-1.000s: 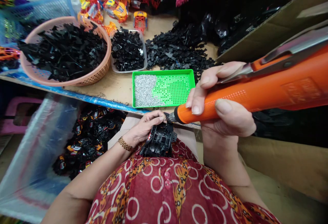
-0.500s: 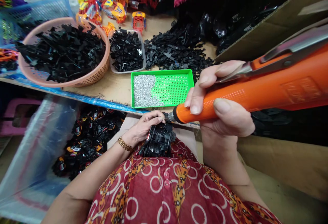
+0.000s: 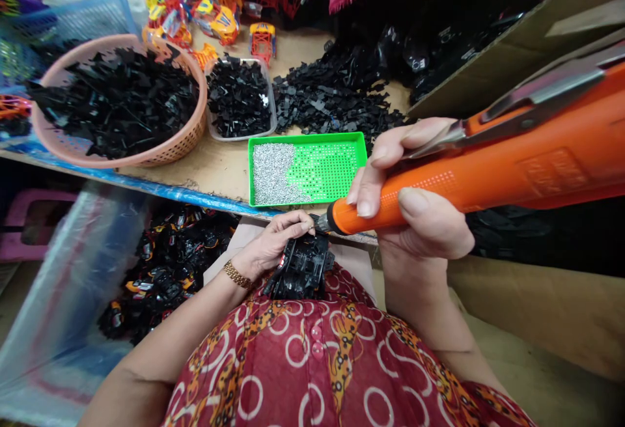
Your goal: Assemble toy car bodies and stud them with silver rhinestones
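Observation:
My right hand (image 3: 415, 199) is wrapped round an orange electric screwdriver (image 3: 488, 176), its thumb below and its fingers over the front of the body. The dark nose of the tool points left, close to the fingertips of my left hand (image 3: 273, 241). Those fingertips are pinched together at the upper edge of a black toy car chassis (image 3: 303, 264) on my lap, and the hand rests along its left side. Whether a screw sits between the fingers is too small to tell. A green perforated tray (image 3: 336, 166) on the bench holds small silvery screws (image 3: 274, 176).
A peach basket (image 3: 195, 134) and a clear tub (image 3: 272, 105) hold black plastic parts. More black parts (image 3: 336, 98) lie loose behind the tray. Orange toy cars (image 3: 262, 40) stand farther back. At lower left, a plastic-lined box (image 3: 68, 297) sits beside heaped black assemblies (image 3: 170, 271).
The screwdriver and my right hand have shifted very slightly left. My left hand and the chassis stay in place.

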Demonstrator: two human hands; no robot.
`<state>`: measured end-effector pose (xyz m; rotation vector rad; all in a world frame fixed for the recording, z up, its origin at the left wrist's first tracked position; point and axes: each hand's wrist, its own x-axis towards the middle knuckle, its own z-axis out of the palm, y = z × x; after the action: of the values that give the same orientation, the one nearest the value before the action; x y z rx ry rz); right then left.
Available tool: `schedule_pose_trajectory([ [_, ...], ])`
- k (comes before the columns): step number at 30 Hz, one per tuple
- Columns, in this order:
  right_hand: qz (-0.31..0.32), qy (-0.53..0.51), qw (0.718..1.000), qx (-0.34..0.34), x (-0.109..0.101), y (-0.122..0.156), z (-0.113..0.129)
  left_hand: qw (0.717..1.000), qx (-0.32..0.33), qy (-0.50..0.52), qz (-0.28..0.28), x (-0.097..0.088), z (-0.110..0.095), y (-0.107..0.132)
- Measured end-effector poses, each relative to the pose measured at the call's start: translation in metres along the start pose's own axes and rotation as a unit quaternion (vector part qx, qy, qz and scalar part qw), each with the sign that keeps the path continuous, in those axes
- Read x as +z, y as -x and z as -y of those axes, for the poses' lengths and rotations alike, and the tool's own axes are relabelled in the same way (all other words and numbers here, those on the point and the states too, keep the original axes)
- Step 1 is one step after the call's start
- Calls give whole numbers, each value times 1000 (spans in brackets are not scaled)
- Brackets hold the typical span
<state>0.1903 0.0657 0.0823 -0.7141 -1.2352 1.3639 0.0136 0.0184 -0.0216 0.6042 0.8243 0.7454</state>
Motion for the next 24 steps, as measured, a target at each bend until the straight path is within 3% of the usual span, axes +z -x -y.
schedule_pose_trajectory([
  [5, 22, 2, 1000, -1, -4, 0, -3, 1000, 0, 16, 2, 4, -1, 1],
  [10, -24, 14, 1000, -7, -1, 1, -2, 1000, 3, 21, -11, 7, -3, 2],
  [14, -18, 9, 1000, -1, 2, 2, 0, 1000, 12, 12, -8, 8, -6, 2],
  [17, -54, 0, 997, -47, 2, 5, 1, 999, -3, 34, -28, 12, -10, 5],
  [20, -38, -12, 995, -87, -1, 10, -2, 999, -9, 27, -46, 16, -14, 9],
  [24, -24, 12, 998, -60, -3, 15, -12, 997, -8, 37, -69, 16, -12, 9],
])
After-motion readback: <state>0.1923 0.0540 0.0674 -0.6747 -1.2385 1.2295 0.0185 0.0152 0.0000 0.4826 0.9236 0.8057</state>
